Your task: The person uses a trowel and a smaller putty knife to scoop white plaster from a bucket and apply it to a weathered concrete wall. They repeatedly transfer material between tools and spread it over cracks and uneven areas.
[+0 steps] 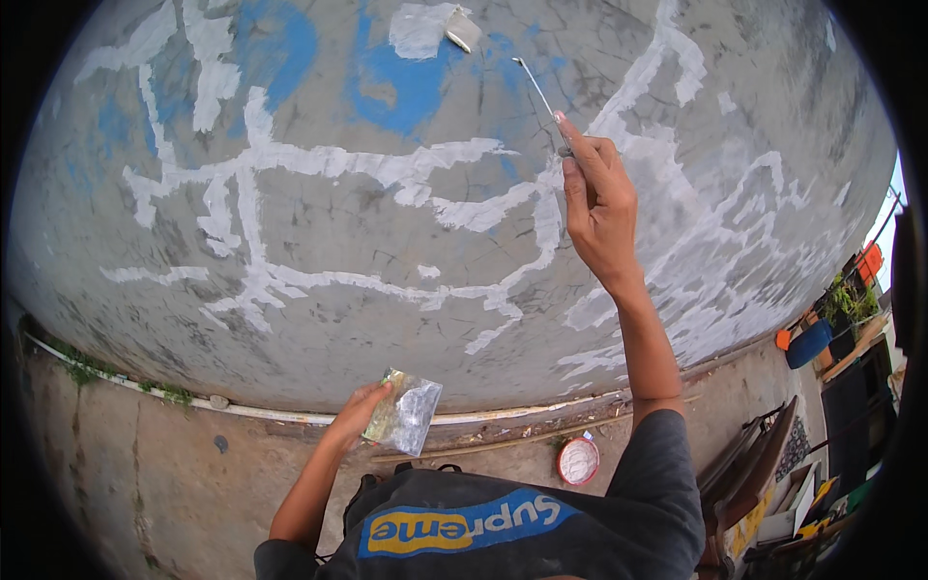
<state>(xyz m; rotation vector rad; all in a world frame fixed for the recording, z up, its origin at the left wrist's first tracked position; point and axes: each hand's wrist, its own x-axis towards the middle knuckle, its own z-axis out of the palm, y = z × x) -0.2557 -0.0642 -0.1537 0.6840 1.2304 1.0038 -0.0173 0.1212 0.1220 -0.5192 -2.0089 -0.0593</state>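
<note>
My right hand [601, 203] is raised close to the cracked grey wall [367, 232], fingers closed round the handle of a thin metal putty knife [536, 87]. Its blade shows nearly edge-on, with a small dab at the tip. Lower down, my left hand [358, 414] grips one side of a flat rectangular plate [414, 414] smeared with pale paste. White filler strips [338, 159] branch across the wall along its cracks. Above and left of the knife tip, a small whitish square piece [463, 31] seems to stand out from the surface, beside a white patch [418, 31].
A red-rimmed tub of white paste [578, 462] stands on the concrete ground below. Along the wall's foot runs a pale pipe [290, 417]. Stacked boards and furniture [764, 464] crowd the right, with a blue drum [810, 345] and plants [849, 302] beyond. Blue paint [396, 97] marks the wall.
</note>
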